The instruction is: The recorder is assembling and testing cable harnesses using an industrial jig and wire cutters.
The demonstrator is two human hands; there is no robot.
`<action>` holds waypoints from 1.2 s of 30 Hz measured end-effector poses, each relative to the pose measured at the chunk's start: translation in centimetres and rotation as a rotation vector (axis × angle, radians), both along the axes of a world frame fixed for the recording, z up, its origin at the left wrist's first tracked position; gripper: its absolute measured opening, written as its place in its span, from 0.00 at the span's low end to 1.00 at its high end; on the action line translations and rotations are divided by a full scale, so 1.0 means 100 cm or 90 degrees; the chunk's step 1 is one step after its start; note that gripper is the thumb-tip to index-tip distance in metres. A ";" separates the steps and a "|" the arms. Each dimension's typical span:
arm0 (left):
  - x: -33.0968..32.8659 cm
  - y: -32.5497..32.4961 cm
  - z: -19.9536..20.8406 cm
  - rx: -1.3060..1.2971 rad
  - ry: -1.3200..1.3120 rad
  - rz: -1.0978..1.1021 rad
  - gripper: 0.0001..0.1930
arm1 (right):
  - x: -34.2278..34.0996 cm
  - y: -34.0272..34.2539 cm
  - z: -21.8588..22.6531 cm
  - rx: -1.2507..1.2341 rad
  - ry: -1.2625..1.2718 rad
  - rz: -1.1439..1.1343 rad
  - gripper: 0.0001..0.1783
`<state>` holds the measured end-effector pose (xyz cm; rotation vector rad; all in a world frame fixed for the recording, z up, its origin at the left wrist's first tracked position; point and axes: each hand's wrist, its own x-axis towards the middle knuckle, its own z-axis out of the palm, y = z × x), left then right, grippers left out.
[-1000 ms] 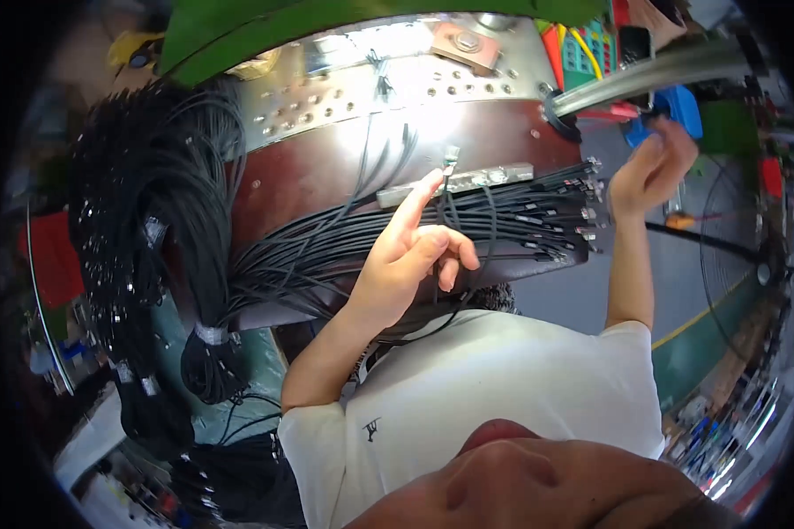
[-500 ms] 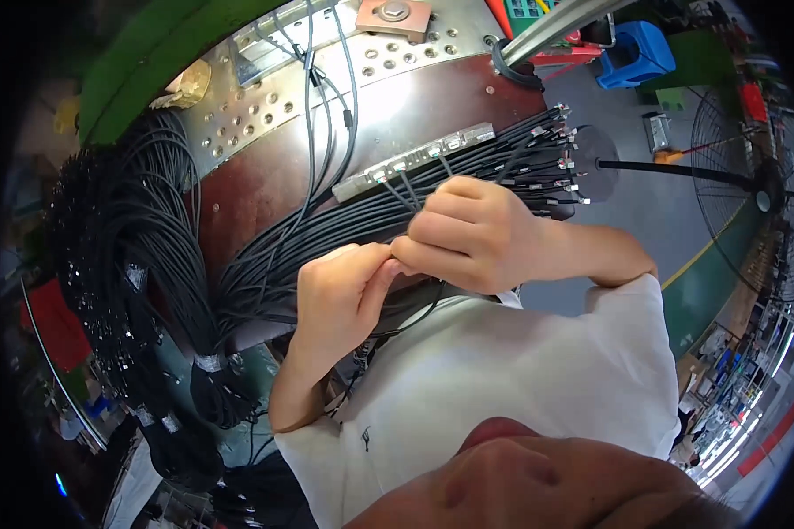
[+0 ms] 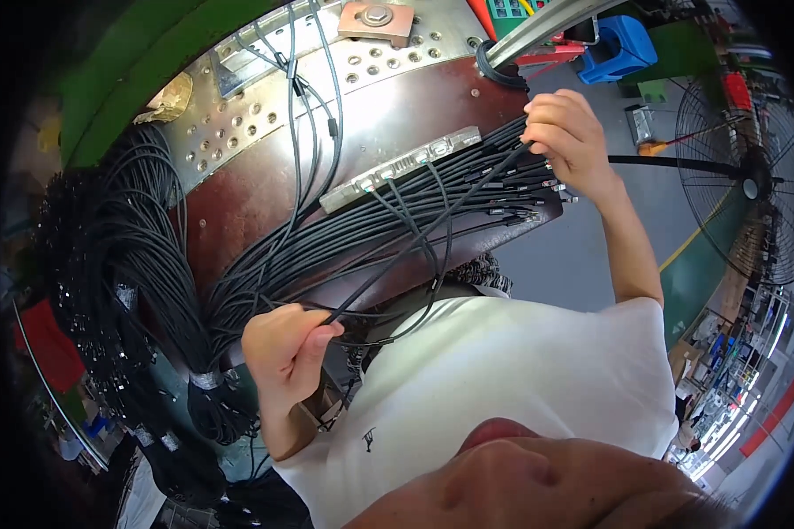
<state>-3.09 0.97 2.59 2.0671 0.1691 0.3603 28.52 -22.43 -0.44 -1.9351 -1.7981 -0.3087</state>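
Observation:
A single black cable [image 3: 375,280] slants between my two hands, drawn fairly straight above the other cables. My left hand [image 3: 284,354] pinches its lower part between thumb and fingers, close to my shirt. Up at the right, my right hand [image 3: 570,141] is closed round the cable's other part, near the connector ends; the very tip is hidden by the fingers. Below lies a thick bundle of black cables [image 3: 318,236] with metal connectors at its right end. A slim metal fixture bar [image 3: 406,167] sits along the bundle, with a few cables plugged into it.
More black cables [image 3: 141,229] hang in a large tied bunch at the left. A perforated metal plate [image 3: 238,132] and a copper-coloured clamp block [image 3: 376,19] are at the back. A metal post [image 3: 547,33], a blue stool [image 3: 622,48] and a fan [image 3: 732,181] stand right.
My hands were together over the bundle and are now far apart. The right hand moved up and right, the left down and left, with the cable stretched between them.

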 end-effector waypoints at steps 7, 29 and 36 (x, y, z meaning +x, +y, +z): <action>-0.004 0.007 0.002 -0.060 -0.046 -0.111 0.08 | -0.019 0.024 -0.012 -0.046 -0.056 0.014 0.18; 0.029 0.012 -0.016 -0.166 0.195 -0.405 0.18 | -0.040 0.065 -0.025 -0.101 0.297 0.022 0.11; 0.098 0.086 -0.035 -0.352 0.193 0.125 0.21 | -0.006 0.063 -0.011 -0.286 0.618 0.048 0.10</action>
